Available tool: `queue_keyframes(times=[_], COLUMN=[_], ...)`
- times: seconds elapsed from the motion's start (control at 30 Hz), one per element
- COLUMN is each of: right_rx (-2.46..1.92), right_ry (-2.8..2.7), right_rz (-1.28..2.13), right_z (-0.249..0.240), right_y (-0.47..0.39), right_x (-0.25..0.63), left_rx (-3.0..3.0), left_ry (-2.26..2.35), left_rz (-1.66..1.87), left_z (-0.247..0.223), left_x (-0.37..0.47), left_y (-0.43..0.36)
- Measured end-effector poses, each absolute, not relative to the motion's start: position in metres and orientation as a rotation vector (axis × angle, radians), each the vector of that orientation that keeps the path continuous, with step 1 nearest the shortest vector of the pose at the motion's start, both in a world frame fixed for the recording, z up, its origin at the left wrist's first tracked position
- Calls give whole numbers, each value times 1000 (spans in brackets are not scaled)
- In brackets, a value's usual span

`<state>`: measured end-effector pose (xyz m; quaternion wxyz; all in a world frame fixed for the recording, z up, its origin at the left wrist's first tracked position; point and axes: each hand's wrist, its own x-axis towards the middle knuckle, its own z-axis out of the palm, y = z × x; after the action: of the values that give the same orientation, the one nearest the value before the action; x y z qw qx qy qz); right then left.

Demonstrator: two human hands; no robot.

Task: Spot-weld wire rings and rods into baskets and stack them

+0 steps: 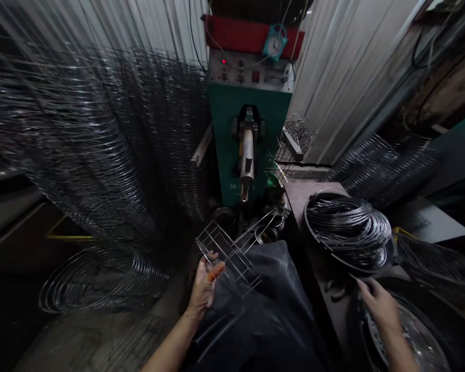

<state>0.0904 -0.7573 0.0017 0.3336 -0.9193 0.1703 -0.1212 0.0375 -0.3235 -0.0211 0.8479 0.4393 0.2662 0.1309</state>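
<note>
My left hand (204, 289) is closed on the edge of a wire rack (229, 252), a small welded grid with a long looped arm that reaches up and to the right. Orange wrapping covers the thumb of that hand. Over on the right, my right hand (380, 305) is somewhat blurred, with thumb and fingers pinched together; a thin tip shows at them, too small to name. It is just below a round pan (308, 230) of bent wire pieces (352, 227). Below the forearm lies another round, shiny metal container (422, 338).
Ahead stands a green welding machine (227, 134) with a protruding metal electrode arm (247, 155) and a teal clock (275, 44) on top. Tall stacks of wire frames (112, 134) rise on the left. A bench (298, 191) supports the pan. A dark apron (263, 310) covers my lap.
</note>
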Motion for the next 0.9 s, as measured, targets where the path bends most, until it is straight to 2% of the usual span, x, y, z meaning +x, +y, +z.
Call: queue_keyframes(times=[0.07, 0.17, 0.3, 0.5, 0.67, 0.9], right_rx=[-2206, -1907, -1644, -1421, -1464, -1441], right_ry=[206, 32, -59, -47, -123, -162], right_rz=[-230, -39, 77, 199, 129, 202], right_z=[23, 27, 13, 13, 11, 10], right_y=[-672, -567, -495, -477, -480, -477], right_x=[124, 162, 180, 180, 184, 193], left_rx=[900, 865, 828, 840, 860, 893], left_ry=[573, 579, 595, 576, 610, 633], left_rz=[297, 339, 397, 413, 416, 363], left_z=[-25, -30, -33, -31, -31, -23], left_x=[35, 28, 19, 18, 25, 31], left_y=[-331, -340, -341, -336, -334, -324])
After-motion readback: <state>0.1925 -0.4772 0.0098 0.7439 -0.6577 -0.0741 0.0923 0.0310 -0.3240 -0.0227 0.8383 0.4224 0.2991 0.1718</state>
